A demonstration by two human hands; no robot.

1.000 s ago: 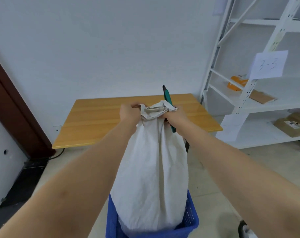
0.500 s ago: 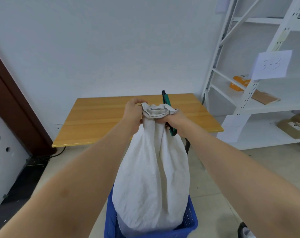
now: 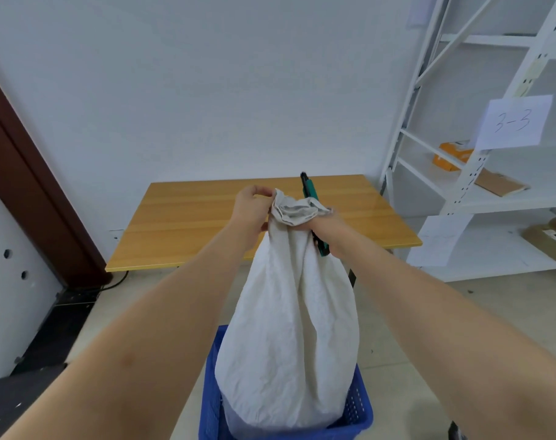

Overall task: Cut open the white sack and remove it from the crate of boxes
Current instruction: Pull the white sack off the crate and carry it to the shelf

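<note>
Both hands, left hand (image 3: 250, 207) and right hand (image 3: 329, 230), fingers pinched on the white sack (image 3: 289, 312) mouth, the right also gripping a green cutter (image 3: 309, 192); the sack stands uncut in the blue crate (image 3: 361, 411) below.

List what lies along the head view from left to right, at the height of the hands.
Brown door frame → wooden table → left hand → sack top → right hand with green cutter → white shelf rack.

white sack (image 3: 289, 328), blue perforated crate (image 3: 354, 408), green-black cutter (image 3: 309, 188), orange woodgrain table (image 3: 191, 223).
</note>
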